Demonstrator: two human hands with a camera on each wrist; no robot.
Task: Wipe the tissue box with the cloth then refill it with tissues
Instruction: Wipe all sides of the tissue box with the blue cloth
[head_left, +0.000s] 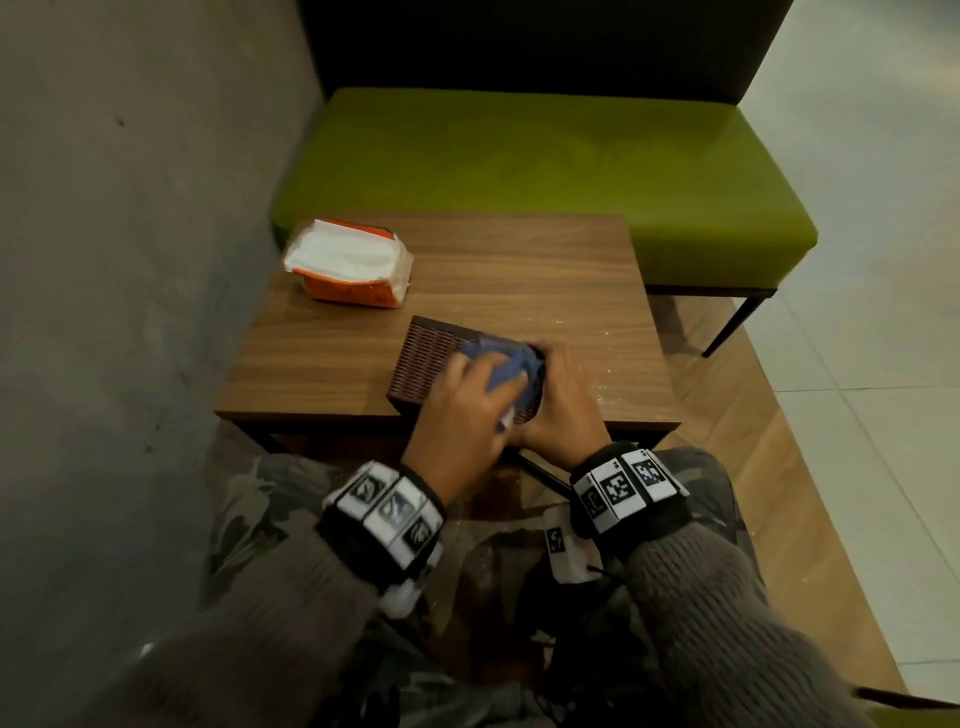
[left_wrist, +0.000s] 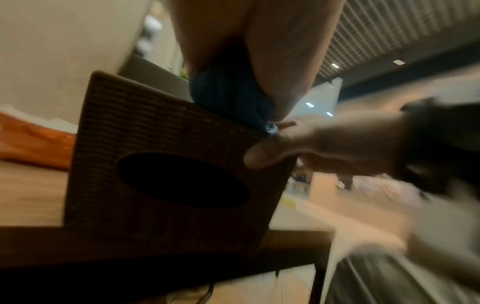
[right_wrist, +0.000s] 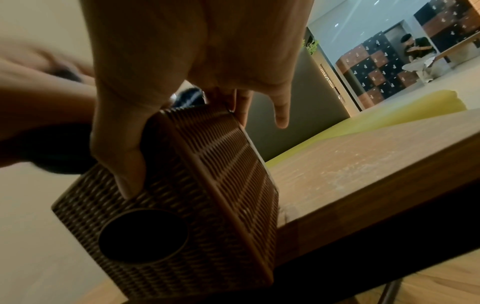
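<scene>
A brown woven tissue box (head_left: 431, 358) (left_wrist: 166, 156) (right_wrist: 202, 185) stands on its side at the table's near edge, its oval opening facing me. My left hand (head_left: 467, 410) (left_wrist: 259, 61) presses a bunched blue cloth (head_left: 506, 366) (left_wrist: 228, 96) against the box's upward face. My right hand (head_left: 558, 402) (right_wrist: 182, 82) grips the box's right end, thumb on the opening side and fingers over the far side; it also shows in the left wrist view as a blurred right hand (left_wrist: 311, 148). An orange pack of white tissues (head_left: 350, 262) (left_wrist: 33, 144) lies at the table's far left.
The small wooden table (head_left: 519, 270) (right_wrist: 363, 164) has pale crumbs or dust on its right side. A green bench seat (head_left: 519, 156) stands behind it and a grey wall (head_left: 130, 208) runs along the left. My knees are under the near edge.
</scene>
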